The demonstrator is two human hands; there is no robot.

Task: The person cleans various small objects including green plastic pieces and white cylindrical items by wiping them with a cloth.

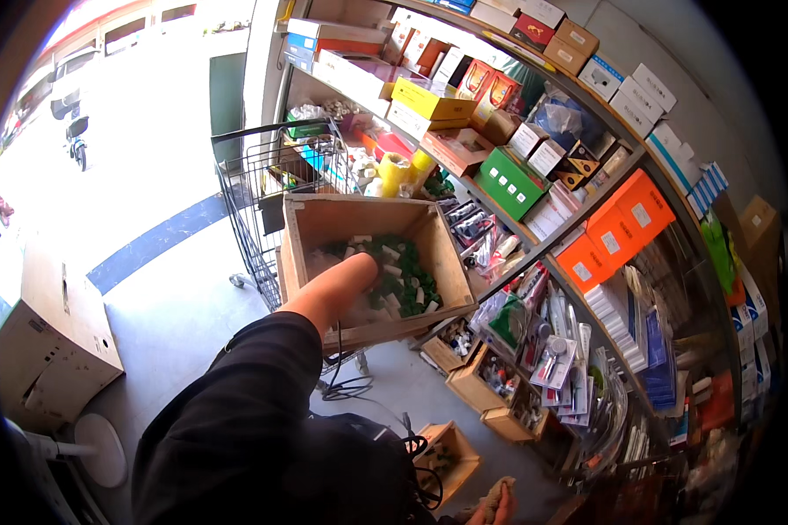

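Note:
My left arm, in a black sleeve, reaches into a large wooden box (374, 209). Its bare forearm ends at my left hand (362, 268), bent down among the contents with its fingers hidden. Around it lie several short white cylindrical pieces (392, 270) and dark green small parts (410, 261), too small to name surely. The box rests tilted on a black wire shopping cart (246, 216). Low at the bottom edge, my right hand (507, 510) is closed around a crumpled tan cloth or glove (497, 497).
A smaller wooden box (458, 453) with green parts stands on the floor by my body. Metal shelving (591, 226) packed with cartons and blister packs runs along the right. Black cables (341, 392) hang beneath the cart. A large carton (65, 354) stands at left, near a round white base (100, 450).

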